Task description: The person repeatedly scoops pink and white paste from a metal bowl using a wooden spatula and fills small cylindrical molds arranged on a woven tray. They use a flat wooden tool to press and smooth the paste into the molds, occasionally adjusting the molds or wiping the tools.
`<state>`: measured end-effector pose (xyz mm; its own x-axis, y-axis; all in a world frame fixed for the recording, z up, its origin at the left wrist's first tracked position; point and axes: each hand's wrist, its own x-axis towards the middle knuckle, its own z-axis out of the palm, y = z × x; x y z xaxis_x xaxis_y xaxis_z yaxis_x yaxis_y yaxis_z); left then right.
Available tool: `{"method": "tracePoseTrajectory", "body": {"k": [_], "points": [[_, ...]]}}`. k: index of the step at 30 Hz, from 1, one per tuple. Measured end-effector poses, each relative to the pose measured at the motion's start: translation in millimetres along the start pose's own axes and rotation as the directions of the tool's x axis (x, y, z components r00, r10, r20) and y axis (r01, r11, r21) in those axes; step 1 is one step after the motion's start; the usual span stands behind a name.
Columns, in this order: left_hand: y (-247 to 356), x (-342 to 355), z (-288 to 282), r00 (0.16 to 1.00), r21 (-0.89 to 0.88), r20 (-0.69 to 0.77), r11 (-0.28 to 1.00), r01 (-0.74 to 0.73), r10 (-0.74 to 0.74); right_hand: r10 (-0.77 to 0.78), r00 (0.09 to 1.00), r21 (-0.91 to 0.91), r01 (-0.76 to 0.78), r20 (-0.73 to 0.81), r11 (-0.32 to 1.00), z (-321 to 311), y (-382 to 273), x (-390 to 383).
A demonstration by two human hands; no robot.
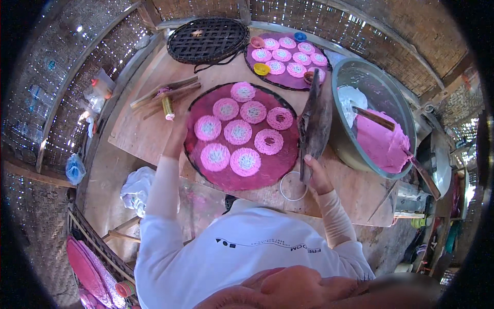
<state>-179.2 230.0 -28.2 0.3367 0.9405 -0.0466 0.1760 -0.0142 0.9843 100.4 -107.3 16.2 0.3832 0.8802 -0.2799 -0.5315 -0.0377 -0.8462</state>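
Tray edge and dark piece: handling to be kept clear of the pink rounds

The left hand (176,140) is at the near-left rim of the round magenta tray (280,172); whether its fingers grasp the rim or merely rest there cannot be told. The right hand (320,177) appears to grip the lower end of a long dark wooden piece (317,116), thumb uppermost. The tray lies between the hands, bearing nine pink rounds; two, nearer the right hand, show open middles.

Judged good practice: keep the tray level and steady it by the rim only, left fingers off the soft-looking rounds. The dark piece should be held firmly, its edge clear of the tray's right side. The white ring (294,186) just left of the right hand and the basin (343,149) beyond it deserve clearance against snagging or knocking.
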Motion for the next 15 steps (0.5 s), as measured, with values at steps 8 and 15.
{"method": "tracePoseTrajectory", "body": {"k": [8, 15], "points": [[17.3, 93.6, 37.2, 0.966, 0.514, 0.259, 0.846, -0.142, 0.004, -0.042, 0.999, -0.054, 0.042, 0.005, 0.998, 22.0, 47.5, -65.4], [104.1, 49.7, 92.7, 0.922, 0.887, -0.041, 0.439, -0.144, 0.385, 0.165, 0.964, -0.182, -0.128, 0.209, 0.975, 25.9, 6.7, -78.3]]}}
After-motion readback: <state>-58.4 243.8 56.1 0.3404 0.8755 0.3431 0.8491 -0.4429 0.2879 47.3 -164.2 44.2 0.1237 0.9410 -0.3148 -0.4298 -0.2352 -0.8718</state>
